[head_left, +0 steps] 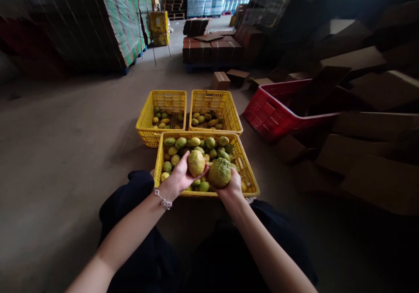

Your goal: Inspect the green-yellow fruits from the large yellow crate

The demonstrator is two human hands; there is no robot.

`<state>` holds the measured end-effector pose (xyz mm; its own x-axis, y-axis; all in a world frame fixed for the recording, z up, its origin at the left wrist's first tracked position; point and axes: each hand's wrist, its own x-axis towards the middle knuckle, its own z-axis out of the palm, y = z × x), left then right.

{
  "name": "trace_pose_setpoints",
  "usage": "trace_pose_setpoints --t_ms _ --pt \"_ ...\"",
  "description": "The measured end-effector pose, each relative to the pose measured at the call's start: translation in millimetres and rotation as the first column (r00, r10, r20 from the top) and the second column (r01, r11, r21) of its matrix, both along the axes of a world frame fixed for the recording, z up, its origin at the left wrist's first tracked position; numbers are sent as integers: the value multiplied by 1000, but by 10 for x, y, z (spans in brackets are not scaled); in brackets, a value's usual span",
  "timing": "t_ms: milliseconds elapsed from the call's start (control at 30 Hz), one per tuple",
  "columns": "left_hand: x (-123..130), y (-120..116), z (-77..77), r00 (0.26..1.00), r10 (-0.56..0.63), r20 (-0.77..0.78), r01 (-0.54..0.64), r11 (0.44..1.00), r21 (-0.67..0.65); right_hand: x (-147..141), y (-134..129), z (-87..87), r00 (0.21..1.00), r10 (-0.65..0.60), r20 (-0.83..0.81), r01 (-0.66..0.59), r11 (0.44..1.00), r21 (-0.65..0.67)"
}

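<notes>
My left hand [179,176], with a bracelet at the wrist, is closed around a yellow, bumpy citron-like fruit [196,163]. Close beside it, my right hand [233,184] grips a larger green, wrinkled citron-like fruit [219,173]. Both fruits are held above the front yellow crate [250,177], and part of each palm is hidden behind them. Inside that crate lie many green and yellow fruits [180,143], partly covered by my hands and forearms.
Behind stand a left yellow crate [144,125] and a right yellow crate [234,114], each with several fruits. A red crate [278,109] and cardboard pieces [363,138] lie to the right. Wrapped pallet stacks [122,22] and boxes [212,50] stand farther back.
</notes>
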<state>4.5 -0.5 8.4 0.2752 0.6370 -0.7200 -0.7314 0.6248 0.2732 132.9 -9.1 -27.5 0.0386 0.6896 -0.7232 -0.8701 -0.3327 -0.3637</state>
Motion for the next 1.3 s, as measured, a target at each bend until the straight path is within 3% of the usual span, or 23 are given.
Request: trace_pose_setpoints --t_ms 100,267,400,733,1300 --pt "3 -20 32 1000 9 9 -9 999 38 -1 -17 28 999 22 -25 -23 999 -24" --pt "-41 -16 84 1000 -16 25 13 989 146 -8 -38 116 999 -41 3 41 997 -60" --pt "-85 -12 127 997 -81 -6 80 961 265 -3 -47 161 1000 -4 -25 2 998 -67" --pt "-86 -66 111 987 -155 48 118 887 446 -15 -58 201 998 8 -66 -12 997 -70" --pt "-29 -7 140 998 -6 62 -10 968 252 -35 -50 37 998 50 -40 -53 995 -80"
